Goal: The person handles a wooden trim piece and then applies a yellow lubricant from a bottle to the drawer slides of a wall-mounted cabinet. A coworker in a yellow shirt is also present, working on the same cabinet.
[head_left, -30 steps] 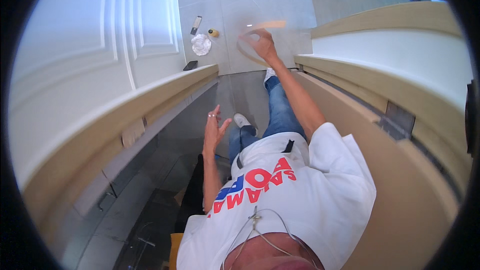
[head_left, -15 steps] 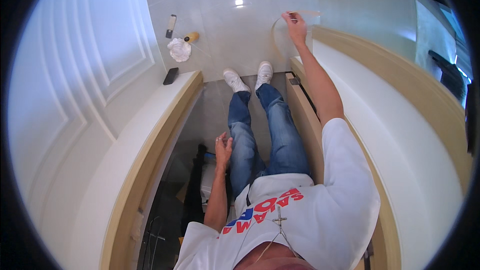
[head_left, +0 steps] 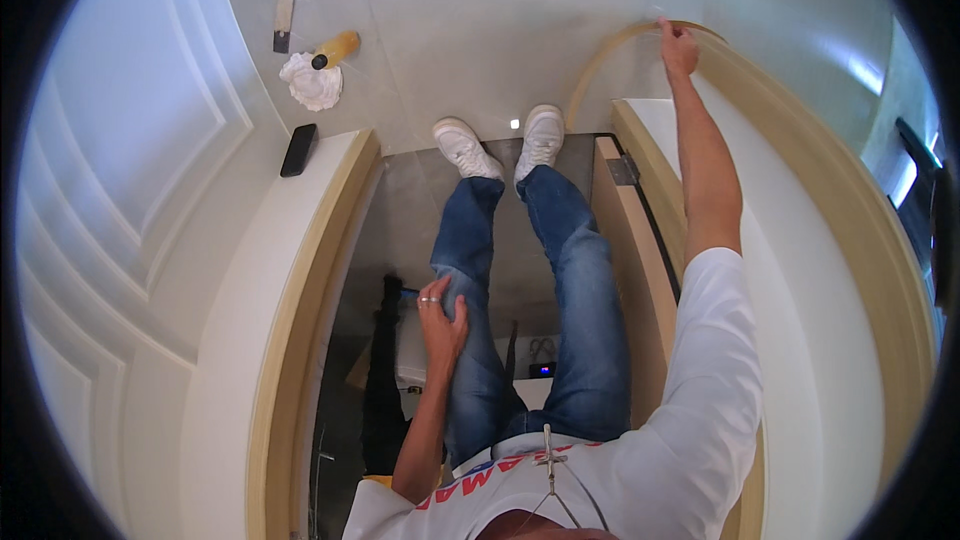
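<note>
A thin, flexible tan strip [head_left: 598, 65] curves up from beside my right shoe and passes through my right hand [head_left: 679, 50]. The fingers of that hand pinch it at the end of the wood-edged white wall, and its other end bends on past them to the right. My right arm is stretched out over the wall's side. Lower down, my left hand [head_left: 441, 324], with rings on a finger, rests against my left jeans leg [head_left: 468, 250]. Its fingers are spread and nothing is in them.
Tan trim [head_left: 318, 240] edges the left wall, where a dark phone [head_left: 299, 150] lies. Beyond it are a crumpled white cloth [head_left: 312, 87], a yellow bottle [head_left: 340, 46] and a flat scraper-like tool [head_left: 284, 20]. A metal hinge [head_left: 624, 171] sits on the open door panel's end.
My right hand has moved right with the strip, up to the wall's end. The left hand has shifted onto my leg. My view has tilted and moved.
</note>
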Demonstrator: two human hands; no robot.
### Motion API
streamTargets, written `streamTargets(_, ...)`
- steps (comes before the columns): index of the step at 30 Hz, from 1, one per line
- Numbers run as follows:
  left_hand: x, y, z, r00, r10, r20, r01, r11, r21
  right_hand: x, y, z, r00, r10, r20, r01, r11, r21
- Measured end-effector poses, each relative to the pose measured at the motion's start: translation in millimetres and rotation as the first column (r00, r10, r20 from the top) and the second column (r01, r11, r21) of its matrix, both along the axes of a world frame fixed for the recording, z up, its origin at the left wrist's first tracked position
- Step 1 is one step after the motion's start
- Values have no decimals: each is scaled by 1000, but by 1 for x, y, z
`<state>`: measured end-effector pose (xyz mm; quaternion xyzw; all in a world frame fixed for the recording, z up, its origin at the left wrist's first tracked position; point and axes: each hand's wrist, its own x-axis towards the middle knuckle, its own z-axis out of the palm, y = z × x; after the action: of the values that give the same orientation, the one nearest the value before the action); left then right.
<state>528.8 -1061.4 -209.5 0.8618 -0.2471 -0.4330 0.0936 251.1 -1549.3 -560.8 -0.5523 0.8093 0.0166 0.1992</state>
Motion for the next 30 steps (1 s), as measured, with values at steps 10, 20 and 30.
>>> streamTargets(10,14,-14,3,999,-30,-16,31,999,32,-58,-2,-57,932,-284,226,209,929,306)
streamTargets(20,30,-12,0,990,-137,-23,136,990,-45,83,178,13,914,-35,405,-28,988,149)
streamTargets(30,41,2,13,974,-226,-3,224,968,-113,259,298,222,669,51,742,-371,888,273)
